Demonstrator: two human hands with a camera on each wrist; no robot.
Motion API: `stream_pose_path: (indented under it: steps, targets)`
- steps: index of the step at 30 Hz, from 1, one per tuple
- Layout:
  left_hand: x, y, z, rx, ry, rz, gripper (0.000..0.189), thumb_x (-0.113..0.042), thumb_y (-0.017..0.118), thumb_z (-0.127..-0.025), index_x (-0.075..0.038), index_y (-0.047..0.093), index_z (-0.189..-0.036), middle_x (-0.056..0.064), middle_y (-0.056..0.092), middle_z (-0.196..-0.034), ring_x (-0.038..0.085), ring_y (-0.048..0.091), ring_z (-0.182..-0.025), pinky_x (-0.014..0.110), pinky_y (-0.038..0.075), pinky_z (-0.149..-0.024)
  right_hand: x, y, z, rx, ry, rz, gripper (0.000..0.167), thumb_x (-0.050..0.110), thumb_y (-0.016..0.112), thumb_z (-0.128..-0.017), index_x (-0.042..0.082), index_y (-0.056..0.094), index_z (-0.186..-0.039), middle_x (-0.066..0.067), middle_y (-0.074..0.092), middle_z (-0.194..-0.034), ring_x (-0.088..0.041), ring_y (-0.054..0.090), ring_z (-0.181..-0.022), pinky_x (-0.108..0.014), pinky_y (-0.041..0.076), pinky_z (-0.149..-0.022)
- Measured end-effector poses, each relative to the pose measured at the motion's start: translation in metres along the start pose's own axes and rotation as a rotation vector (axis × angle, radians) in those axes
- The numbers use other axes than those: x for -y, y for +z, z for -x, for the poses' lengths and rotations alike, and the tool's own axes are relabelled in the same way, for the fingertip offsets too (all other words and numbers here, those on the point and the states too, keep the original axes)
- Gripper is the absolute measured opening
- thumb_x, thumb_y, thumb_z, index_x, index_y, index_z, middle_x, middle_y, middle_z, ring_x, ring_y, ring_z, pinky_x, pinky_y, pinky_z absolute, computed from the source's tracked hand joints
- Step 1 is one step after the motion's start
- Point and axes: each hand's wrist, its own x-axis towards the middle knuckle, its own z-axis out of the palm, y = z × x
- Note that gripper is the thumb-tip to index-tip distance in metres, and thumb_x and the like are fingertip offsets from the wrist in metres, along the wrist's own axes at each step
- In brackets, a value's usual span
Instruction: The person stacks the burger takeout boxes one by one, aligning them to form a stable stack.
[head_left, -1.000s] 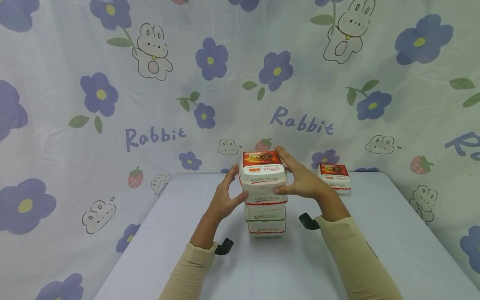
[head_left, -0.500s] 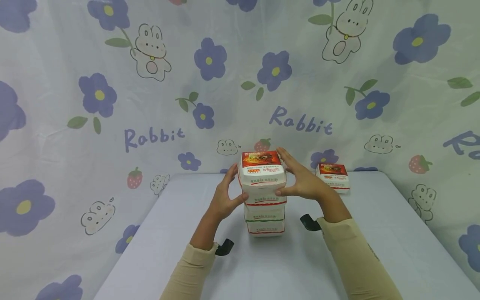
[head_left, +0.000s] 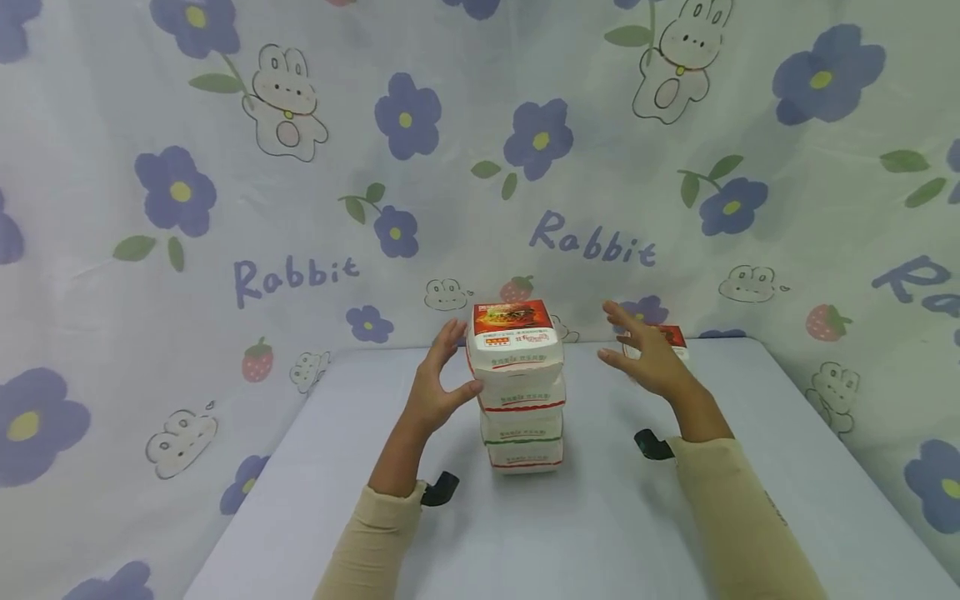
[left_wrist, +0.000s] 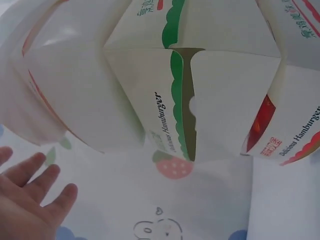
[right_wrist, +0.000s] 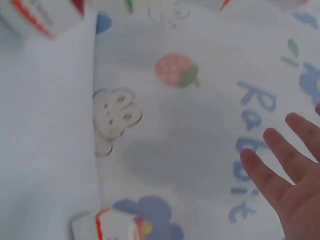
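A stack of several white hamburger boxes (head_left: 521, 387) stands upright on the white table, with a burger picture on its top box (head_left: 516, 337). One box (left_wrist: 230, 100) in the stack has a green scalloped edge; the others show red trim. My left hand (head_left: 435, 392) is spread beside the upper left of the stack, and in the left wrist view its straight fingers (left_wrist: 47, 182) show a gap to the boxes. Well to the right of the stack, my right hand (head_left: 648, 358) hangs in the air with fingers spread and nothing in it, partly covering a single hamburger box (head_left: 675, 337).
The single box sits near the back edge of the table (head_left: 360, 433), right of the stack. Behind the table hangs a curtain (head_left: 450, 192) printed with flowers, rabbits and strawberries. A black wrist mount (head_left: 654, 445) juts from the right sleeve, another (head_left: 441, 489) from the left.
My right hand has let go of the upper boxes and moved right, in front of the single box. My left hand stays beside the stack. The head view has shifted slightly.
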Motion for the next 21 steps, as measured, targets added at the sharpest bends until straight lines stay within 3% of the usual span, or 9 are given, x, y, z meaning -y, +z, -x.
stream_pose_path:
  steps: [3,11,17,21]
  targets:
    - [-0.001,-0.001,-0.002,0.007,0.004,0.030,0.099,-0.048,0.073,-0.080,-0.015,0.019,-0.156,0.010,0.030,-0.156,0.033,0.029,-0.141,0.060,0.023,-0.110,-0.019,-0.011,0.001,-0.046,0.041,0.042,0.078,0.038,0.068,-0.091,0.022,0.027,-0.155,-0.014,0.033,-0.154,-0.047,0.042,-0.129,-0.063,0.034,-0.102]
    - [-0.008,0.001,-0.004,0.013,0.004,0.055,0.097,-0.062,0.068,-0.080,-0.025,0.020,-0.156,0.002,0.029,-0.157,0.032,0.031,-0.140,0.063,0.023,-0.108,-0.064,-0.030,0.007,-0.075,0.247,0.083,0.069,0.034,0.067,-0.093,0.020,0.036,-0.152,-0.016,0.035,-0.153,-0.046,0.038,-0.132,-0.062,0.032,-0.104]
    - [-0.007,0.000,-0.005,0.010,0.019,0.049,0.095,-0.060,0.068,-0.081,-0.024,0.021,-0.156,0.004,0.029,-0.157,0.031,0.031,-0.140,0.062,0.023,-0.109,-0.098,-0.036,0.009,-0.067,0.349,0.147,0.066,0.032,0.065,-0.094,0.015,0.037,-0.151,-0.023,0.032,-0.152,-0.050,0.035,-0.132,-0.064,0.033,-0.102]
    - [-0.007,0.000,-0.006,0.009,0.026,0.045,0.095,-0.061,0.068,-0.081,-0.025,0.021,-0.156,0.003,0.029,-0.157,0.033,0.031,-0.140,0.061,0.023,-0.110,-0.114,-0.037,0.009,-0.045,0.403,0.174,0.067,0.033,0.065,-0.093,0.018,0.035,-0.152,-0.024,0.026,-0.155,-0.054,0.028,-0.133,-0.070,0.027,-0.101]
